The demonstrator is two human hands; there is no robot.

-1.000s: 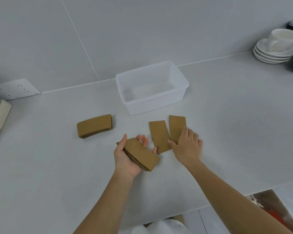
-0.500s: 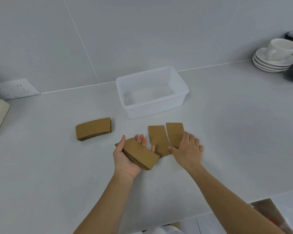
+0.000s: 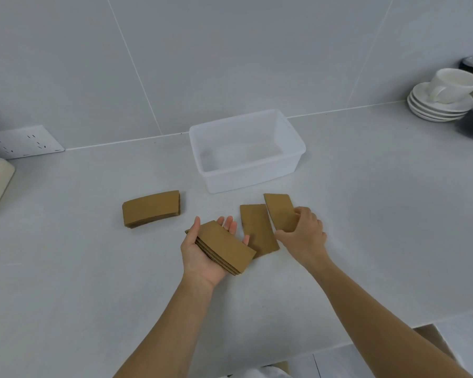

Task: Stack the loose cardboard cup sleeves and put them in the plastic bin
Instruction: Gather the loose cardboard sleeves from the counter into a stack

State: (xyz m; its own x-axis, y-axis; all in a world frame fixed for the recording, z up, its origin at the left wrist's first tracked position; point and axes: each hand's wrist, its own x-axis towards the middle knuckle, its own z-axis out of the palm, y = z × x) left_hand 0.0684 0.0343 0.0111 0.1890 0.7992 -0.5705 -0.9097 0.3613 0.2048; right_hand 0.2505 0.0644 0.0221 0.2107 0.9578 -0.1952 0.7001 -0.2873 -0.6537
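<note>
No readable text or brand marks: sleeves are plain brown, bin [image 3: 257, 170] is blank translucent plastic, the wall socket [image 3: 25, 141] shows slots only

Left hand [image 3: 202, 255] is palm up, fingers loosely spread, cradling a small stack [image 3: 224, 246] of sleeves, with the thumb along its far left edge. The stack lies diagonally across the palm and its near end overhangs toward the right

Right hand [image 3: 303, 236] is pinching the right sleeve [image 3: 280, 211] by its near end, thumb under, fingers curled on top. That sleeve looks tilted up off the counter [image 3: 93, 268] at the gripped end; far end contact unclear

Middle sleeve [image 3: 257, 227] lies flat on the counter between the hands, its near corner tucked under the held stack. A second pile [image 3: 151, 209] sits on the counter to the left, well apart from both hands. The bin is empty, just behind the loose sleeves, near the wall

Vs 0.5 s ago: right hand was flat, fingers resting on the right sleeve; now it has closed into a pinch on it and the sleeve has rotated a bit, its near end swung right. Left hand and stack unchanged. Middle sleeve and left pile have not moved

Far right: cup [image 3: 451, 84] on stacked saucers [image 3: 440, 107], untouched
</note>
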